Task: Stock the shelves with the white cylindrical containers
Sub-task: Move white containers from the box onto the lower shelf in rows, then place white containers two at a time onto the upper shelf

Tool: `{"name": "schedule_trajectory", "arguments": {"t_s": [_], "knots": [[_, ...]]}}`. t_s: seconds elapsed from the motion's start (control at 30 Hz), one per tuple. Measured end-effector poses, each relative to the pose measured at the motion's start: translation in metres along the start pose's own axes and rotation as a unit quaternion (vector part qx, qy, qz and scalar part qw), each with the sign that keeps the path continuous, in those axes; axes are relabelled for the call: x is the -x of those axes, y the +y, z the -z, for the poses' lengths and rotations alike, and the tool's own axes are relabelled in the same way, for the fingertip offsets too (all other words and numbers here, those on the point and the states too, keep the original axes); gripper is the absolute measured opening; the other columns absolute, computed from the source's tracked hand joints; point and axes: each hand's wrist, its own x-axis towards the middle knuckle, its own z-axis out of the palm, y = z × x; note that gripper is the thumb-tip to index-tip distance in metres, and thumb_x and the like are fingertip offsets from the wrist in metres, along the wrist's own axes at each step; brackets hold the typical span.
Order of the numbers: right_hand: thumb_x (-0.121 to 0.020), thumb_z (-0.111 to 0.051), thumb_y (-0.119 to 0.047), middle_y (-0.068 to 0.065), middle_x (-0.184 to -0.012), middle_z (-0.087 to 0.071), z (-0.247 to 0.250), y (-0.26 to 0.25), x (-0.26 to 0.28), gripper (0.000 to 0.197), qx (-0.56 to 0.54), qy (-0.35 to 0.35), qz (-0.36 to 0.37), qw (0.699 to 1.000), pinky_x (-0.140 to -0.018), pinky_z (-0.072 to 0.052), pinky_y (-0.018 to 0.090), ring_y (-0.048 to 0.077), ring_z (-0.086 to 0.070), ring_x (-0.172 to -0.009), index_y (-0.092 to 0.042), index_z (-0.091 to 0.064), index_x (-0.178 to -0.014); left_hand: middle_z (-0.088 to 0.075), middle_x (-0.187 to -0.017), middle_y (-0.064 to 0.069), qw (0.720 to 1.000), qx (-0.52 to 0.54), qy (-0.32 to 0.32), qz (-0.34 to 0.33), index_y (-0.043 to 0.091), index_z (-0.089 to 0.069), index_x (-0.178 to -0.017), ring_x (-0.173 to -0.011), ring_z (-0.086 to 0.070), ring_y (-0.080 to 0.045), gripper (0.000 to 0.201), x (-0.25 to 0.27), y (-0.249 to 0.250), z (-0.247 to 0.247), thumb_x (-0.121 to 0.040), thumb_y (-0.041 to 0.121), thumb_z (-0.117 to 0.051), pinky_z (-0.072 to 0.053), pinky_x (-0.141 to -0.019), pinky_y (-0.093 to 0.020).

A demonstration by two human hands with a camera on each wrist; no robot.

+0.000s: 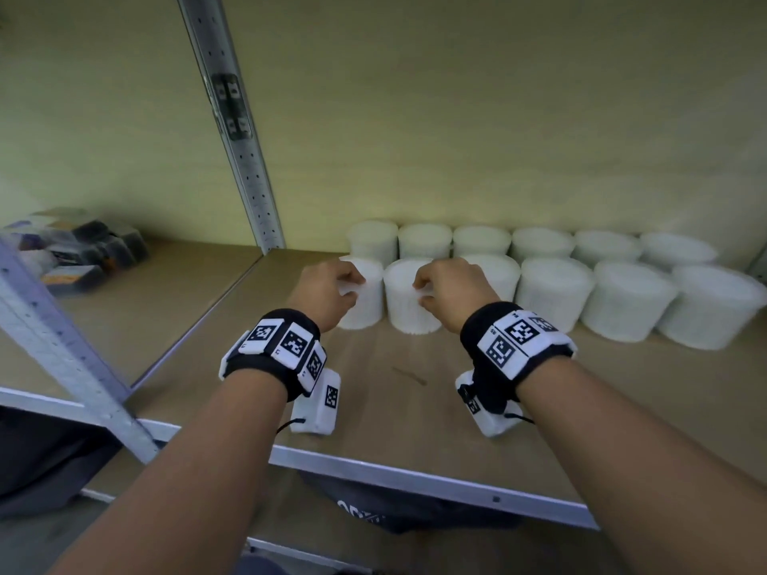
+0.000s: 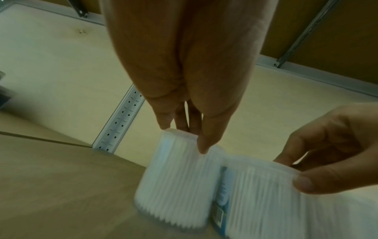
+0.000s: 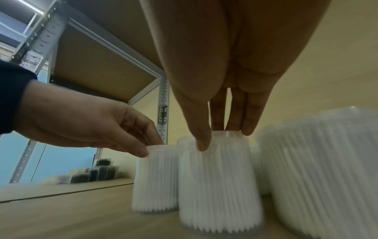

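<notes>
Both hands are up on the wooden shelf (image 1: 415,392) here, each pinching the top rim of a white container. The left hand (image 1: 328,290) grips the leftmost container (image 1: 365,300) in the front row, thumb in front and fingers over the lid. The right hand (image 1: 450,290) holds the second container (image 1: 409,305) just beside it the same way. Both tubs stand upright on the shelf, touching each other, and more white containers (image 1: 552,290) run off to the right in two rows. Some dark little boxes (image 1: 83,246) sit way over in the left bay, past the metal upright (image 1: 245,159).
</notes>
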Motion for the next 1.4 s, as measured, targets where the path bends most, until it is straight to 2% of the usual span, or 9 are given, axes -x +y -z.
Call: {"name": "schedule_trajectory", "arguments": {"t_s": [0.13,0.27,0.43,0.63,0.73,0.87,1.07,1.2,1.4], "knots": [[-0.089,-0.053,-0.008,0.008,-0.113,-0.065,-0.005,0.006,-0.011,0.025,0.009,0.005,0.001,1.000,-0.086,-0.050,0.037,0.030,-0.059,-0.104,-0.013,-0.066,-0.109,-0.065,-0.120,-0.003,1.000,0.022,0.004,0.003,0.011,-0.069,-0.108,-0.111,-0.057,-0.018,0.024,-0.014,-0.004,-0.004,-0.086,0.005,-0.062,-0.033,-0.083,-0.013],[-0.086,-0.053,-0.003,0.012,-0.111,-0.066,-0.005,0.008,-0.020,0.027,0.007,0.014,-0.006,1.000,-0.088,-0.052,0.041,0.029,-0.061,-0.101,-0.008,-0.066,-0.110,-0.064,-0.119,-0.002,1.000,0.027,-0.001,0.004,0.013,-0.070,-0.107,-0.110,-0.057,-0.017,0.023,-0.027,-0.007,-0.006,-0.085,0.009,-0.064,-0.033,-0.083,-0.015],[-0.088,-0.049,0.000,0.012,-0.108,-0.066,-0.004,0.008,-0.021,0.029,0.036,0.023,0.008,0.999,-0.084,-0.053,0.037,0.028,-0.063,-0.097,-0.007,-0.065,-0.112,-0.065,-0.115,-0.001,1.000,0.017,-0.010,-0.004,0.016,-0.070,-0.104,-0.107,-0.058,-0.016,0.021,-0.035,-0.010,-0.008,-0.084,0.011,-0.066,-0.034,-0.084,-0.016],[-0.087,-0.049,0.001,0.011,-0.108,-0.067,-0.002,0.012,-0.022,0.030,0.031,0.012,0.021,0.999,-0.086,-0.052,0.039,0.028,-0.063,-0.098,-0.007,-0.065,-0.111,-0.065,-0.116,-0.001,1.000,0.001,-0.011,-0.008,0.016,-0.070,-0.106,-0.107,-0.058,-0.017,0.022,-0.036,-0.007,-0.007,-0.085,0.010,-0.064,-0.034,-0.084,-0.017],[-0.088,-0.051,-0.007,0.012,-0.113,-0.066,0.000,0.017,-0.022,0.028,-0.016,-0.003,0.014,1.000,-0.089,-0.052,0.039,0.028,-0.062,-0.102,-0.007,-0.064,-0.113,-0.063,-0.119,-0.002,0.999,-0.010,-0.028,-0.011,0.014,-0.068,-0.107,-0.111,-0.057,-0.018,0.024,-0.037,-0.002,-0.005,-0.085,0.007,-0.063,-0.034,-0.085,-0.017],[-0.092,-0.054,-0.024,0.009,-0.133,-0.055,0.007,0.027,-0.012,0.044,-0.090,-0.029,0.010,0.995,-0.097,-0.047,0.032,0.024,-0.055,-0.118,-0.015,-0.050,-0.135,-0.061,-0.121,-0.001,0.997,-0.032,-0.072,-0.003,0.014,-0.065,-0.112,-0.116,-0.056,-0.016,0.026,-0.043,0.010,0.006,-0.086,0.010,-0.062,-0.035,-0.086,-0.017],[-0.091,-0.054,-0.031,0.003,-0.131,-0.058,0.046,0.076,0.015,0.041,-0.082,0.029,-0.024,0.996,-0.098,-0.048,0.037,0.021,-0.056,-0.117,-0.019,-0.054,-0.131,-0.063,-0.117,-0.003,0.995,0.030,-0.069,-0.068,0.014,-0.061,-0.115,-0.110,-0.057,-0.016,0.028,-0.050,0.068,-0.008,-0.088,0.017,-0.062,-0.041,-0.089,-0.021],[-0.091,-0.056,-0.031,0.003,-0.130,-0.060,0.084,0.129,0.036,0.040,-0.062,0.026,-0.083,0.994,-0.099,-0.046,0.031,0.020,-0.057,-0.117,-0.016,-0.057,-0.128,-0.061,-0.118,0.003,0.987,0.064,-0.085,-0.118,0.018,-0.060,-0.118,-0.107,-0.056,-0.012,0.030,-0.053,0.126,-0.037,-0.088,0.022,-0.062,-0.040,-0.087,-0.020],[-0.090,-0.058,-0.029,0.003,-0.128,-0.060,0.128,0.206,0.070,0.034,-0.031,0.015,-0.173,0.984,-0.091,-0.041,0.024,0.021,-0.057,-0.115,-0.016,-0.061,-0.122,-0.057,-0.124,0.001,0.973,0.078,-0.133,-0.170,0.017,-0.056,-0.124,-0.112,-0.055,-0.016,0.038,-0.056,0.204,-0.080,-0.088,0.028,-0.062,-0.040,-0.089,-0.021]]}}
